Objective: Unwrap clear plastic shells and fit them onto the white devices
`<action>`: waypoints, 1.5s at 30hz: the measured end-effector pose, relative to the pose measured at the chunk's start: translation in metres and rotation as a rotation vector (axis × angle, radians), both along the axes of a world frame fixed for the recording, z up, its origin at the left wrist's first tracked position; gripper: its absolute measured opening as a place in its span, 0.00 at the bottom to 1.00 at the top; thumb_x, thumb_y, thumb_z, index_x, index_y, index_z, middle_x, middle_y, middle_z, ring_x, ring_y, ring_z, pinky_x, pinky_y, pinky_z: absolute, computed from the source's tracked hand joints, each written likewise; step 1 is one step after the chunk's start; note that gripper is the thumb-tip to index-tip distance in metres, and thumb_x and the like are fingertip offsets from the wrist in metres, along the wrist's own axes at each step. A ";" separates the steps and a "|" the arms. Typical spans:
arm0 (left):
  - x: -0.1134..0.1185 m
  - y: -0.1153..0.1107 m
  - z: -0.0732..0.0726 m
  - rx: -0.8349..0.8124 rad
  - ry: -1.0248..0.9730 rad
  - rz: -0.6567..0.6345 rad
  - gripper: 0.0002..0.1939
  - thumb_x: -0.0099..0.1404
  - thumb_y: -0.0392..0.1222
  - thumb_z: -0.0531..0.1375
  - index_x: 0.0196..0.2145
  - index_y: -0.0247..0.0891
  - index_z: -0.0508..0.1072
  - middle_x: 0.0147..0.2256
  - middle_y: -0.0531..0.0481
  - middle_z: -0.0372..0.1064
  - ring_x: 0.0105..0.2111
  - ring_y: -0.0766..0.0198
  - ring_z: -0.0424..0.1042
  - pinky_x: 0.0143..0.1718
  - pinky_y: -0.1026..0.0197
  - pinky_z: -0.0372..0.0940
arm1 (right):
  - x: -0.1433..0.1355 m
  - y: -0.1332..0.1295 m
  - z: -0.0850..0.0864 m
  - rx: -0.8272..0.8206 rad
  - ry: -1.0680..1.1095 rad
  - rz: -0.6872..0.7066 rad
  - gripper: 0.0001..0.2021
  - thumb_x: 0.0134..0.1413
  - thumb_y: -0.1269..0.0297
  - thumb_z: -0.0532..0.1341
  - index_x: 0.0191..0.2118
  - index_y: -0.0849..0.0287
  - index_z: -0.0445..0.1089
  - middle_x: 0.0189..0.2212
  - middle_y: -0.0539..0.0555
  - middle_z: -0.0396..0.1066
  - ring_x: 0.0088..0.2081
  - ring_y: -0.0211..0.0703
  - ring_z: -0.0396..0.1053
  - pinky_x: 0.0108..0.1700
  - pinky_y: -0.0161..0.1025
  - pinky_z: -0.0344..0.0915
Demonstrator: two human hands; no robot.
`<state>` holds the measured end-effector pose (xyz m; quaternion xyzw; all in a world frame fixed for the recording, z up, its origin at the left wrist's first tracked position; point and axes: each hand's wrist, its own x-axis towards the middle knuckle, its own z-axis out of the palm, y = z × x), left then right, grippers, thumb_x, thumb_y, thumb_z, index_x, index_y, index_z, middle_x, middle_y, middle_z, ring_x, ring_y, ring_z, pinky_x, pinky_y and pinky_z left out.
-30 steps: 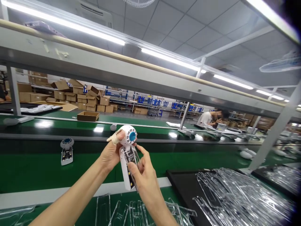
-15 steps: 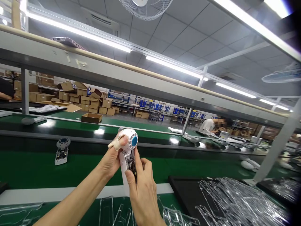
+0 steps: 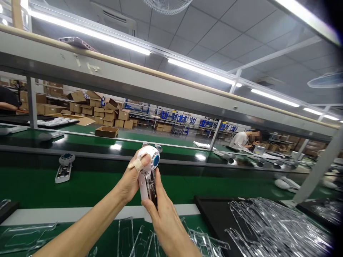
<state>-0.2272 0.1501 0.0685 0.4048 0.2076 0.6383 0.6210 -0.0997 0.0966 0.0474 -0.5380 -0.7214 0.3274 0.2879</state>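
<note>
A white handheld device (image 3: 144, 185) with a round head and a blue disc is held upright at the centre; its handle shows exposed inner parts. My left hand (image 3: 132, 180), with tape around the thumb, is wrapped round the device's head. On the handle's right side, my right hand (image 3: 163, 210) grips with its thumb across the lower front and its fingers along the edge. A similar open device (image 3: 63, 170) lies on the green belt (image 3: 93, 189) to the left. Clear plastic frames (image 3: 139, 239) lie below my hands.
A black tray (image 3: 211, 217) at the right bears a heap of clear plastic parts (image 3: 276, 225). White devices (image 3: 285, 184) lie on the belt beyond. A metal post (image 3: 318, 164) and a shelf beam (image 3: 160, 87) cross the view. A person (image 3: 239, 139) works far right.
The view has shifted slightly. My right hand's fingers have straightened along the handle, and its thumb sits lower. The device on the left has moved left along with the belt.
</note>
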 end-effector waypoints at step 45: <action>0.005 0.051 -0.073 -0.274 0.476 0.181 0.23 0.52 0.53 0.65 0.41 0.38 0.70 0.37 0.47 0.72 0.37 0.58 0.72 0.36 0.59 0.68 | 0.024 0.077 -0.035 0.187 0.123 -0.448 0.21 0.59 0.54 0.49 0.20 0.58 0.65 0.20 0.49 0.68 0.25 0.39 0.65 0.30 0.34 0.57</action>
